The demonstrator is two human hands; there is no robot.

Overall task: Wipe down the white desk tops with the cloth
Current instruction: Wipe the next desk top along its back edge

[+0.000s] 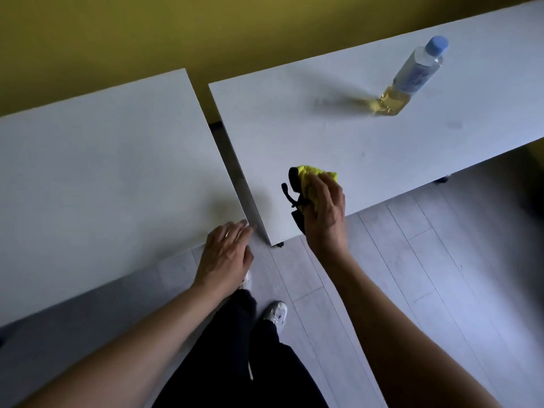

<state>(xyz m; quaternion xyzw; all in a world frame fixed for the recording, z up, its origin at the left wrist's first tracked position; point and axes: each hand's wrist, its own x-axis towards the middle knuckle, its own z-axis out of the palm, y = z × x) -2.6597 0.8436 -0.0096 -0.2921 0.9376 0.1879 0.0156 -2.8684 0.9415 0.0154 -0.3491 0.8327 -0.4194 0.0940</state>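
Note:
Two white desk tops stand side by side with a narrow gap between them: the left desk [103, 172] and the right desk [368, 136]. My right hand [325, 213] presses a bunched yellow and black cloth [309, 176] onto the near left corner of the right desk. My left hand [226, 254] holds nothing, its fingers spread, with the fingertips resting on the near right corner of the left desk.
A clear plastic bottle [409, 78] with a blue cap and yellow liquid stands far right on the right desk. A yellow wall [176, 30] runs behind both desks. Grey plank floor [412, 275] lies in front; my legs and a white shoe [276, 313] are below.

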